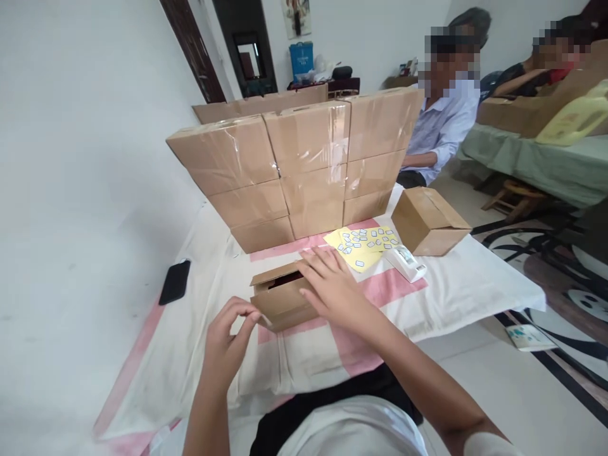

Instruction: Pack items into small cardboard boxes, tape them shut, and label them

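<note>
A small brown cardboard box point(289, 308) lies on the cloth in front of me, its top partly open with a dark gap along it. My right hand point(330, 285) rests over the box's right end, fingers stretched out and flat. At the left end, the thumb and forefinger of my left hand point(232, 332) are pinched together. A thin pale sliver shows by those fingertips; whether it is tape or a flap edge I cannot tell. What lies inside the box is mostly hidden.
Taped cardboard boxes point(313, 168) form a wall across the table. Yellow sheets point(365, 258) with small stickers, a white packet point(405, 263) and another carton point(430, 221) lie right. A black phone point(175, 282) lies left. A person in a light shirt point(441, 130) sits beyond.
</note>
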Available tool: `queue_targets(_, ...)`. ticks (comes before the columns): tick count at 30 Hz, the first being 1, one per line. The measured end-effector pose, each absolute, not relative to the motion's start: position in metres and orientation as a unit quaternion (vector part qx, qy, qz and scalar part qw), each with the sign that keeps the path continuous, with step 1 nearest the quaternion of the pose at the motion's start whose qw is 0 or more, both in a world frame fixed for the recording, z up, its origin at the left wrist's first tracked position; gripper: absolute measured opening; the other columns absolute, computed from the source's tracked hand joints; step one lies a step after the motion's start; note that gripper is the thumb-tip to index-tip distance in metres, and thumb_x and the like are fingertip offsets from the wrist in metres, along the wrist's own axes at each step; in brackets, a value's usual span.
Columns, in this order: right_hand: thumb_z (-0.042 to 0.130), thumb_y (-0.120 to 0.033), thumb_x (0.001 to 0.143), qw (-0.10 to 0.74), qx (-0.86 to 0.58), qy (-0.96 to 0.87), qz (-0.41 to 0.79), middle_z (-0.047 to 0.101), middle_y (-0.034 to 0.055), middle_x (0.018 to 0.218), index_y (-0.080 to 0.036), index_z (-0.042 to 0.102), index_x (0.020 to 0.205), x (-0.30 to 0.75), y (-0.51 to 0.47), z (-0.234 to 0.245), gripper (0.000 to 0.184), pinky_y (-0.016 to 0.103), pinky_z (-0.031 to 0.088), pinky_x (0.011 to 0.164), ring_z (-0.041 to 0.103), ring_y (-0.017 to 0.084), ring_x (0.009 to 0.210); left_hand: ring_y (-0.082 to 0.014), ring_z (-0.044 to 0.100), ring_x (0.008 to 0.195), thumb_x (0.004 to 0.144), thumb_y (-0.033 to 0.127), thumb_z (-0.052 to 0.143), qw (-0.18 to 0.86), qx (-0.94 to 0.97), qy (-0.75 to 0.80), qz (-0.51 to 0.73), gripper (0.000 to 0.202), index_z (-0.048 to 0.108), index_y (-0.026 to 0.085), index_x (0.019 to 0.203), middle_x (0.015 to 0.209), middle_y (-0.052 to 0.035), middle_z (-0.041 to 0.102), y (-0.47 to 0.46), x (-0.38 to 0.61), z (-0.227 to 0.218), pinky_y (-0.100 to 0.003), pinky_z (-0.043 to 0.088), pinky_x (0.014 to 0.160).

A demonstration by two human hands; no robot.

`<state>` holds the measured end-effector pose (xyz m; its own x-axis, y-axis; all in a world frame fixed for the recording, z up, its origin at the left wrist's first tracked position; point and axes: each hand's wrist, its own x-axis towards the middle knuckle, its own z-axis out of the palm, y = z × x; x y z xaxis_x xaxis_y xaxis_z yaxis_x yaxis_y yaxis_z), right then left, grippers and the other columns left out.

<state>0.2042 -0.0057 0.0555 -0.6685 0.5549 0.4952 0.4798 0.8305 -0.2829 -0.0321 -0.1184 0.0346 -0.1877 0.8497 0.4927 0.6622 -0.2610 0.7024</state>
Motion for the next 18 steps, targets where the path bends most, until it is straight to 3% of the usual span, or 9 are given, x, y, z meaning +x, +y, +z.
queue_targets(2, 0.053, -0.033, 0.103, 0.237, -0.262, -0.934, 0.051, 0.054, 0.0115, 0.155, -0.02, 0.055, 0.145, 0.19, 0.001, 0.042, 0.045, 0.065, 0.024, 0.123, 0.04, 0.036, 0.149, -0.0172, 0.063, 0.094, 0.102, 0.029, 0.052, 0.136, 0.651, 0.602, 0.442, 0.018, 0.062, 0.023, 0.089, 0.097, -0.0039, 0.063, -0.112, -0.034, 0.041, -0.03, 0.051, 0.081)
queue_targets(7, 0.049, -0.036, 0.105, 0.219, -0.264, -0.938, 0.058, 0.052, 0.0112, 0.158, -0.019, 0.057, 0.146, 0.179, 0.001, 0.012, 0.045, 0.06, 0.031, 0.121, 0.043, 0.033, 0.149, -0.0201, 0.062, 0.108, 0.105, 0.036, 0.046, 0.226, 0.69, 0.587, 0.357, 0.02, 0.062, 0.024, 0.099, 0.117, -0.008, 0.064, -0.098, -0.031, 0.056, -0.035, 0.052, 0.092)
queue_targets(12, 0.052, -0.033, 0.102, 0.222, -0.264, -0.936, 0.074, 0.053, 0.0104, 0.157, -0.021, 0.058, 0.145, 0.181, 0.002, 0.016, 0.045, 0.061, 0.032, 0.12, 0.045, 0.034, 0.147, -0.0197, 0.063, 0.109, 0.106, 0.037, 0.038, 0.261, 0.719, 0.587, 0.264, 0.028, 0.061, 0.025, 0.096, 0.113, -0.0038, 0.068, -0.077, -0.034, 0.069, -0.037, 0.051, 0.096)
queue_targets(18, 0.053, -0.035, 0.102, 0.216, -0.273, -0.933, 0.091, 0.054, 0.009, 0.157, -0.022, 0.058, 0.144, 0.18, 0.003, 0.017, 0.044, 0.059, 0.03, 0.12, 0.045, 0.034, 0.147, -0.0186, 0.061, 0.095, 0.1, 0.032, 0.049, 0.269, 0.724, 0.59, 0.235, 0.013, 0.058, 0.025, 0.093, 0.103, -0.0018, 0.066, -0.057, -0.037, 0.071, -0.036, 0.052, 0.088)
